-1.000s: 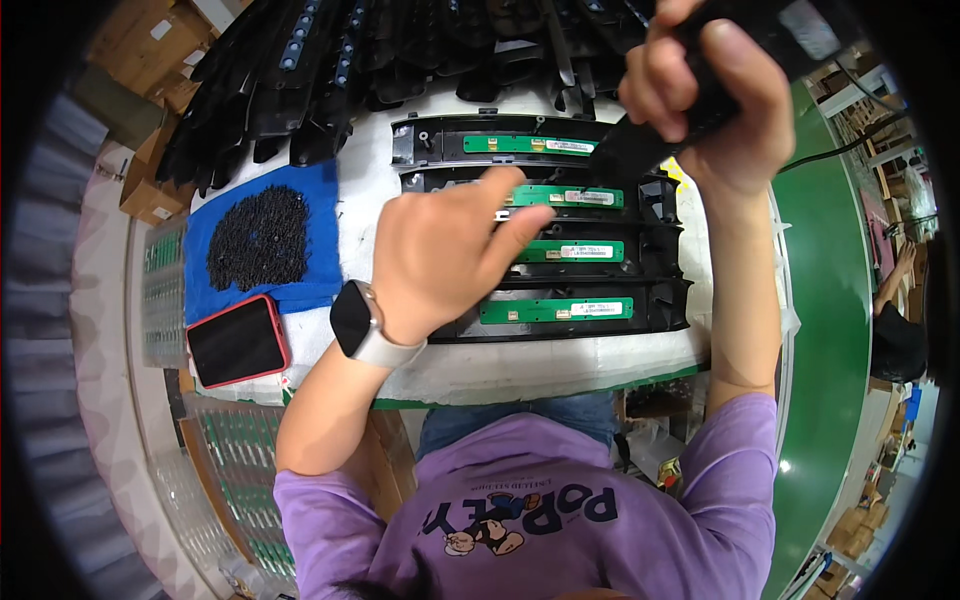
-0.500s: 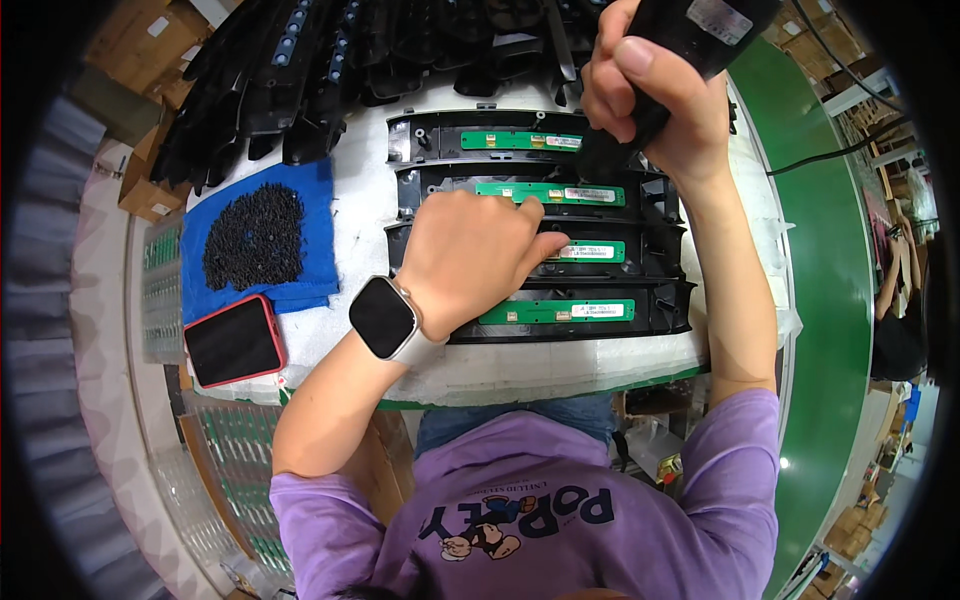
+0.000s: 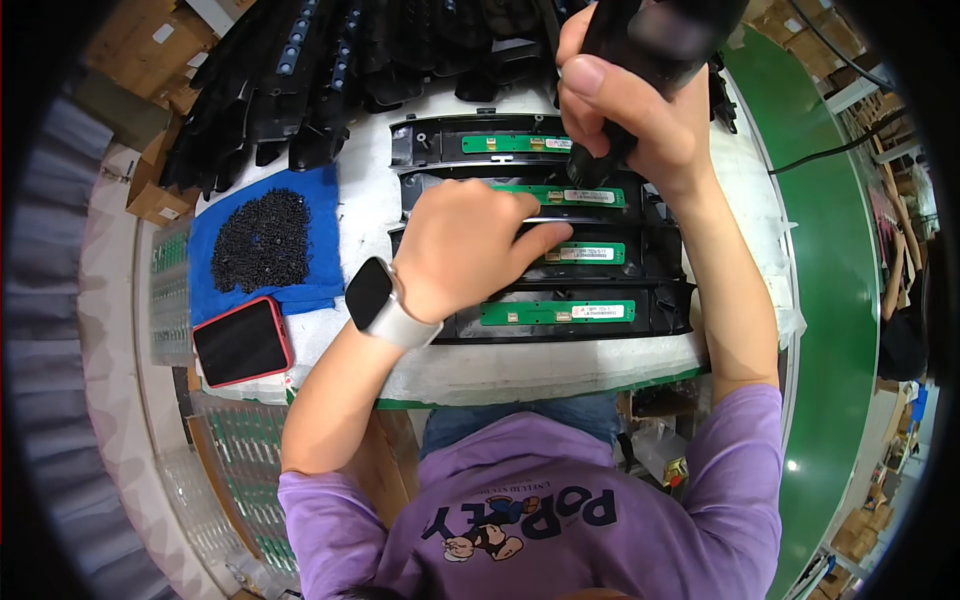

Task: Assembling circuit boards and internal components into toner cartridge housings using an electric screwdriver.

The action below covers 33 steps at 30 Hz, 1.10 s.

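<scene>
Four-sided black plastic housings lie in a stack of rows, each with a green circuit board. My right hand (image 3: 640,120) is closed around a black electric screwdriver (image 3: 655,50), its tip pointing down at the second housing from the back, beside that row's circuit board (image 3: 590,197). My left hand (image 3: 465,245), with a watch (image 3: 370,292) on its wrist, covers the left part of the second and third rows. Its index finger and thumb close on the near edge of the second black plastic housing (image 3: 645,210); the other fingertips are hidden.
Small black screws (image 3: 262,240) are heaped on a blue cloth (image 3: 325,215) at the left. Nearer me lies a phone (image 3: 240,342) in a red case. Many black plastic parts (image 3: 400,55) crowd the table's far side. A black cable (image 3: 835,148) hangs at the right.
The screwdriver and my right hand have moved left, bringing the tip nearer my left fingers. My left hand has shifted slightly left. The view has moved a little.
</scene>
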### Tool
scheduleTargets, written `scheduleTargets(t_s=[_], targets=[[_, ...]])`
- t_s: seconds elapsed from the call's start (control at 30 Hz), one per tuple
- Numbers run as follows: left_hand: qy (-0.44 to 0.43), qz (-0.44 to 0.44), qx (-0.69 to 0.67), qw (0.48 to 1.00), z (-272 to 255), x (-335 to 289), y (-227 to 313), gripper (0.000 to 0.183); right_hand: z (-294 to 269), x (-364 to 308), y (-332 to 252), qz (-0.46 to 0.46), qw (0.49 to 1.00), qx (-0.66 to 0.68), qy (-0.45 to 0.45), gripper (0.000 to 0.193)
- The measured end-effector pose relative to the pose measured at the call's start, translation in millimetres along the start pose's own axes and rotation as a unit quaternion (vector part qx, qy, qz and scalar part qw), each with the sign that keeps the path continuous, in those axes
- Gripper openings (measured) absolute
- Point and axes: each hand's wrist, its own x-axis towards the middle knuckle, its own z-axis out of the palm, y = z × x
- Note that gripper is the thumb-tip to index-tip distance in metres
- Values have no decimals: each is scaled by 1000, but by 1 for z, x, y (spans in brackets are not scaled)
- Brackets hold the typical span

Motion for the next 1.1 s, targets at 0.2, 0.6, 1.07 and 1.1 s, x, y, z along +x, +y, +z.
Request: scheduleTargets(t_s=[0.2,0.6,1.07,1.1], targets=[[73,-74,-892,440,-8,-12,-44,27,-16,-4,-1,-100,960,246,-92,40],[88,-160,-893,412,1,-12,-11,28,10,-6,17,-170,937,278,-129,45],[7,-171,-759,628,-4,-18,-7,26,-15,-12,-10,-175,944,278,-35,39],[19,-164,-737,655,-5,-19,-7,24,-16,-12,-13,-178,944,276,-34,39]])
